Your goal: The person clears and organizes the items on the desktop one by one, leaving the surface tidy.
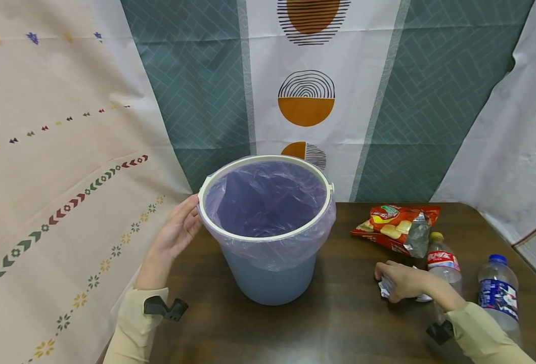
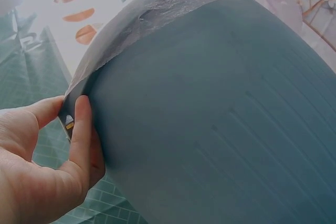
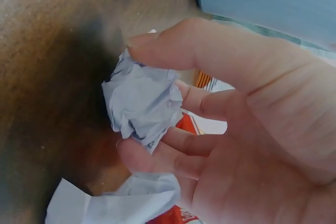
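A blue bucket-shaped trash bin stands upright on the table, lined with a translucent bag folded over its white rim. My left hand pinches the bin's left edge, thumb on one side and fingers on the other, as the left wrist view shows. Between the thumb and fingers of my right hand is a crumpled paper ball, held low over the tabletop. Beside it lies a second crumpled piece of white paper, overlapped by the right fingers in the right wrist view.
To the bin's right lies a red snack bag, its silvery end showing. Near the right forearm are a bottle with a yellow cap and a bottle with a blue cap. Patterned cloth hangs behind the brown table.
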A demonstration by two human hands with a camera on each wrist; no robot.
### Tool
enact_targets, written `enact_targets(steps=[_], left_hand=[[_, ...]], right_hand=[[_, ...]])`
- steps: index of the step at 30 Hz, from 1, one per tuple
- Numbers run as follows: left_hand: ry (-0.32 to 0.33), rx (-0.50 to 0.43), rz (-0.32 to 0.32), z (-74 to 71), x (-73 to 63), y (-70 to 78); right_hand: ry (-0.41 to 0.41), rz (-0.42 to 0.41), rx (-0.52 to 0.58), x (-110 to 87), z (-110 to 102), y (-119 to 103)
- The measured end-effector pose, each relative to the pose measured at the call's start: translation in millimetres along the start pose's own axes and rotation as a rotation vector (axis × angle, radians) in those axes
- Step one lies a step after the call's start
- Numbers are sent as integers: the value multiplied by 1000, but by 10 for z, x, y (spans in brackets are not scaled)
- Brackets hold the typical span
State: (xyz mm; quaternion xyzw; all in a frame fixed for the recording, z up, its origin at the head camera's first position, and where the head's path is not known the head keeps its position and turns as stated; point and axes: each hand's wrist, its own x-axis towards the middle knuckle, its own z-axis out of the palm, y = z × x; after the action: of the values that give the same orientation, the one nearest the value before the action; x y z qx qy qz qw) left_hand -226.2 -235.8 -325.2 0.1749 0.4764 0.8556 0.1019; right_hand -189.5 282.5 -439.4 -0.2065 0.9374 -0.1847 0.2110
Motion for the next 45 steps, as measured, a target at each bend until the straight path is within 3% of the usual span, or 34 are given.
enact_targets(steps=[9, 16, 45], left_hand=[[-5, -1, 3, 12, 17, 6], [-4, 1, 3, 11, 13, 11], [-8, 10, 7, -7, 8, 5]], right_hand=[[-1, -96, 13, 5, -56, 7], [80, -186, -22, 52, -96, -6], [233, -255, -63, 170, -226, -89]])
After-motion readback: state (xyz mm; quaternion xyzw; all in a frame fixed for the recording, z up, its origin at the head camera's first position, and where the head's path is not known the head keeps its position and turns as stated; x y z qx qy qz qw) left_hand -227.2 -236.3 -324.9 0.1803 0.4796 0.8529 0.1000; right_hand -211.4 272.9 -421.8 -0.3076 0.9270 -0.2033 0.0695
